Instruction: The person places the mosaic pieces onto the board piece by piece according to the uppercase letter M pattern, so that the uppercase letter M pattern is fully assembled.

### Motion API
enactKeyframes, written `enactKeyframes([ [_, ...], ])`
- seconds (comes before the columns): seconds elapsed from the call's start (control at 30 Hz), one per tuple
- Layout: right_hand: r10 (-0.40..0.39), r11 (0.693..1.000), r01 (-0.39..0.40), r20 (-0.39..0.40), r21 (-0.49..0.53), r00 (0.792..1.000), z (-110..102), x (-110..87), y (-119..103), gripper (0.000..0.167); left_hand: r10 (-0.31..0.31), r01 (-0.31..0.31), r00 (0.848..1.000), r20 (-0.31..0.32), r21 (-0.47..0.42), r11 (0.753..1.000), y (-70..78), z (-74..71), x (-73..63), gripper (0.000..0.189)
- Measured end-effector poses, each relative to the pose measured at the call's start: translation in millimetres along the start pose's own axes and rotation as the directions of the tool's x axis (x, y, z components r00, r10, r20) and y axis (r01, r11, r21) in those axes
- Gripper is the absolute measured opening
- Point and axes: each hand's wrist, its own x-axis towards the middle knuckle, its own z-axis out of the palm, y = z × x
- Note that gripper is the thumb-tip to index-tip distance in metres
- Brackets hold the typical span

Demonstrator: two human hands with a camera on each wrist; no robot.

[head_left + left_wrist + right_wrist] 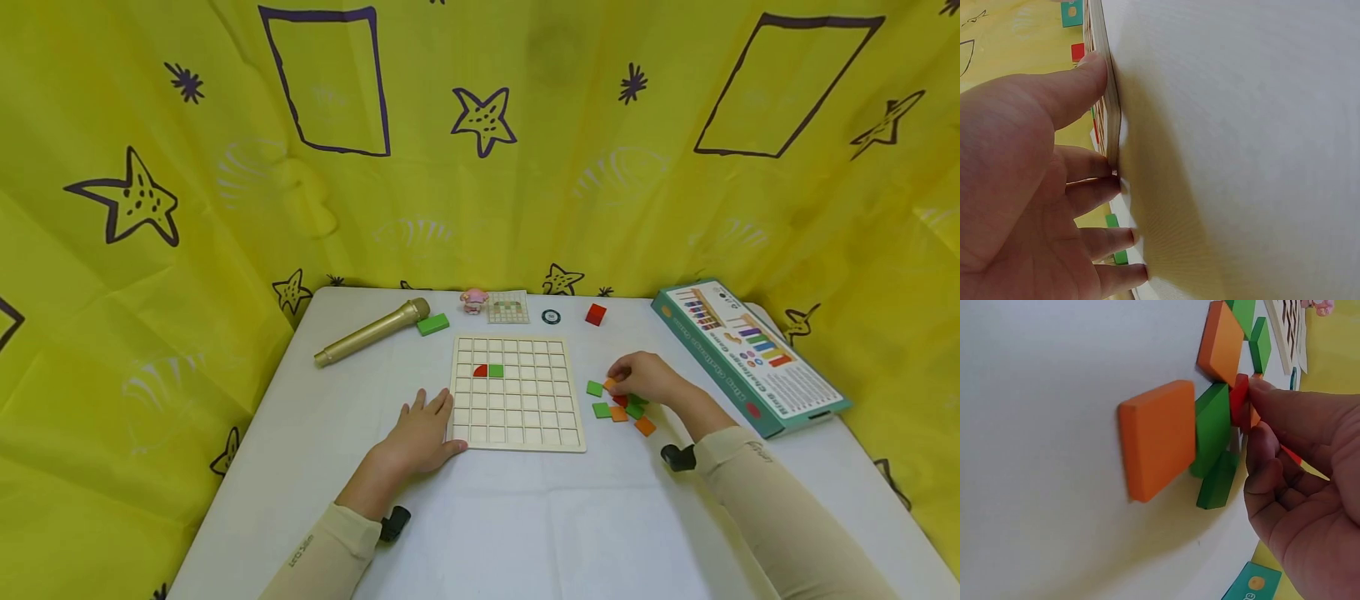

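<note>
A pale square grid board [517, 421] lies on the white table, with a red quarter-round tile [481, 371] and a green square tile [496, 371] side by side in its cells. My left hand [422, 435] rests at the board's left edge, thumb at the near corner, fingers extended; the left wrist view shows the thumb [1082, 87] against the rim. Right of the board, my right hand [647, 379] pinches an orange tile [610, 384] between thumb and fingers. Around it lie loose green, red and orange tiles, among them an orange square [1163, 440] and a red piece [1239, 394].
Along the back are a gold microphone [371, 333], a green block [432, 324], a pink figurine [473, 301], a pattern card [507, 307], a round dark-rimmed disc [551, 317] and a red cube [596, 314]. A teal game box [750, 354] lies at the right. Yellow curtain surrounds the table.
</note>
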Motion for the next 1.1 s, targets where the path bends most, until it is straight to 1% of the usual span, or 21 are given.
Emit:
enactKeyframes([
  [0.13, 0.002, 1.0, -0.001, 0.023, -0.011, 1.0, -0.4, 2.7, -2.7, 0.025, -0.002, 0.002, 1.0, 0.0, -0.002, 1.0, 0.3, -0.2, -0.9, 0.085],
  [0.27, 0.009, 1.0, -0.009, 0.038, 0.002, 0.999, -0.4, 4.1, -4.7, 0.024, -0.002, 0.002, 1.0, 0.001, 0.001, 1.0, 0.0, -0.1, -0.8, 0.085],
  [0.37, 0.006, 1.0, -0.006, 0.029, 0.006, 1.0, 0.0, 4.5, -5.2, 0.023, -0.002, 0.002, 1.0, 0.002, -0.003, 1.0, -0.4, -0.3, -0.4, 0.085],
  [0.6, -0.029, 0.999, 0.029, 0.01, 0.02, 1.0, -0.1, 2.9, -2.4, 0.018, 0.0, 0.0, 1.0, 0.003, 0.009, 1.0, -1.5, 0.2, 1.0, 0.086],
  [0.87, -0.038, 0.998, 0.036, 0.027, 0.053, 0.999, -4.5, 2.7, -2.3, 0.013, 0.01, -0.01, 1.0, -0.004, -0.002, 1.0, -2.3, 1.2, 1.3, 0.087],
  [1.1, -0.037, 0.998, 0.036, 0.016, 0.059, 0.999, -9.6, 4.1, -10.6, 0.015, 0.008, -0.008, 1.0, -0.007, 0.002, 1.0, -2.1, 1.0, 1.1, 0.087],
])
